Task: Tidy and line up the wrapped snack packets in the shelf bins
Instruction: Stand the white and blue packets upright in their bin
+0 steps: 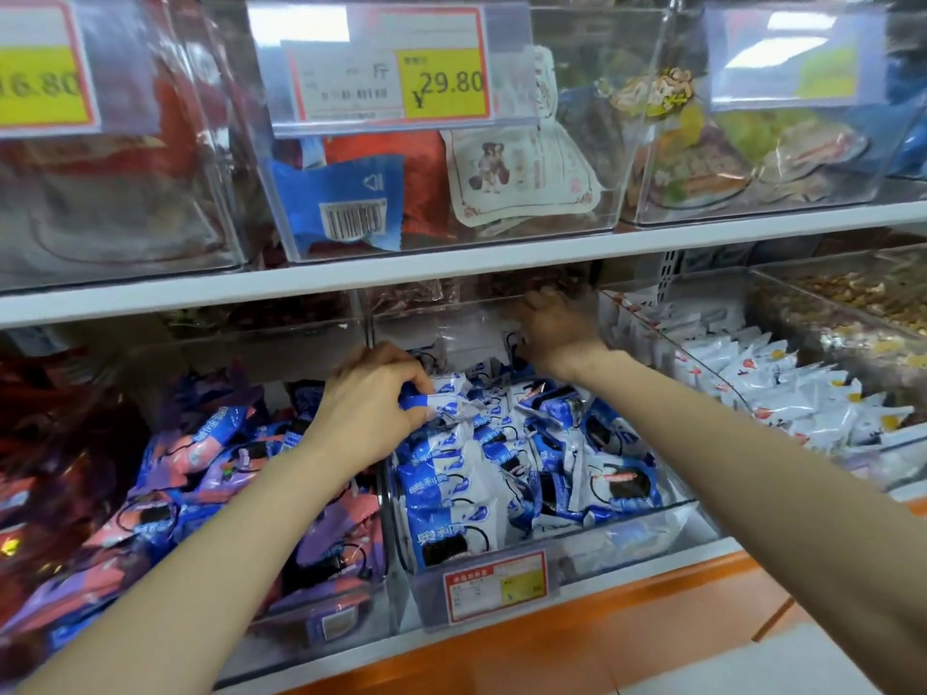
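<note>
Your left hand (pixel 371 401) has its grip curled round a blue-and-white packet (pixel 444 396), just to its right in the middle bin (pixel 632 536). Right hand (pixel 557 338) reaches farther back; its grip cannot be determined.

2 arms show. The left forearm (pixel 200 544) and the right forearm (pixel 752 443) are bare along all their visible length, smooth and slender, and look broader toward the lower edge. The left hand (pixel 371 398) is bare too and sharply seen, its knuckles forming a rounded ridge. The right hand (pixel 557 333) is bare, shaded and slightly blurred; its nails are too unclear to tell.
</note>
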